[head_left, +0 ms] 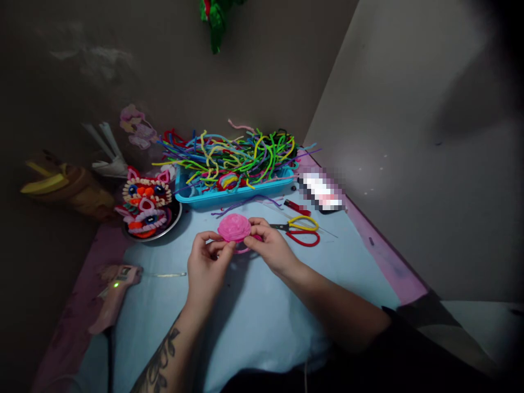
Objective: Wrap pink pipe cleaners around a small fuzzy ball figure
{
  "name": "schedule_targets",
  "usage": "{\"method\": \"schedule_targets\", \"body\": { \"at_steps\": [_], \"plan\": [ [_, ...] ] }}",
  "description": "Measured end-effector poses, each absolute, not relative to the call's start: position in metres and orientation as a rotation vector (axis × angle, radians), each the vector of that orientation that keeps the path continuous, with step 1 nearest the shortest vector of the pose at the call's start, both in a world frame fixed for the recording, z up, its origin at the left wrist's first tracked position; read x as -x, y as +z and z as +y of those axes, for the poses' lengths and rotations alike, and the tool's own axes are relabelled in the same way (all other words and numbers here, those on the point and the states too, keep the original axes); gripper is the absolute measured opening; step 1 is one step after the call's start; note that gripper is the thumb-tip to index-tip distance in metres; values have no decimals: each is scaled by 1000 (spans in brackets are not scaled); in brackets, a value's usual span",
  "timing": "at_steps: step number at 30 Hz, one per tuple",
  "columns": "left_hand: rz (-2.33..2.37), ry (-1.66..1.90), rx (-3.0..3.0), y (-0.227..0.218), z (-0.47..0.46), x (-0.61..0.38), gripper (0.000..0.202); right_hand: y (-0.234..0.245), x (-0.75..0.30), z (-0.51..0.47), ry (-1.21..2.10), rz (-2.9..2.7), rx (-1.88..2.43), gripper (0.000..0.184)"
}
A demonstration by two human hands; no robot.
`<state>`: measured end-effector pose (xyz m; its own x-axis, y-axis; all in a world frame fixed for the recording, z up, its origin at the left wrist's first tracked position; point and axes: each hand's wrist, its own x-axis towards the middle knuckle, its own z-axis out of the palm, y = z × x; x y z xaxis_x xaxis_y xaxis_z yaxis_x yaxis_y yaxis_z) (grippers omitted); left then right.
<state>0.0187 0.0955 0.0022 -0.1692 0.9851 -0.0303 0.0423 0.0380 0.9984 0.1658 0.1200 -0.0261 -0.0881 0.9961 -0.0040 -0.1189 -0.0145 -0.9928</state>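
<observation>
A pink coiled pipe-cleaner flower (233, 227) is held just above the light blue table cover (254, 305). My left hand (208, 262) pinches its lower left edge with thumb and fingers closed. On the flower's right side, my right hand (270, 245) grips it with curled fingers. A loose pink end shows under the flower between the two hands.
A blue tray (235, 191) heaped with coloured pipe cleaners stands behind. Scissors (301, 230) with red and yellow handles and a red lighter (297, 207) lie to the right. A pink glue gun (117, 292) lies left. A pipe-cleaner lion head (145, 204) sits in a metal dish.
</observation>
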Motion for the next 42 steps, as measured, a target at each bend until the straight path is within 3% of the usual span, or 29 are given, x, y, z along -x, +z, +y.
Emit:
{"method": "schedule_targets", "body": {
  "at_steps": [12, 19, 27, 33, 37, 42],
  "plan": [
    [1430, 1248, -1221, -5, 98, -17, 32, -28, -166, 119, 1279, -1252, 1143, 14],
    [1288, 1183, -951, -6, 106, -16, 49, -33, -169, 122, 1344, -1168, 1119, 21],
    [1272, 1261, -826, -2, 105, -21, 48, -29, -165, 120, 1323, -1175, 1118, 27],
    [1224, 1279, -914, 24, 105, -9, 53, 2, -156, 127, 1222, -1267, 1092, 21],
    [1232, 1413, -1213, 53, 122, 1, 63, 37, -151, 148, 1089, -1335, 1071, 24],
    [1147, 1588, -1375, 80, 159, 3, 61, 70, -139, 182, 1013, -1310, 968, 24]
  ]
}}
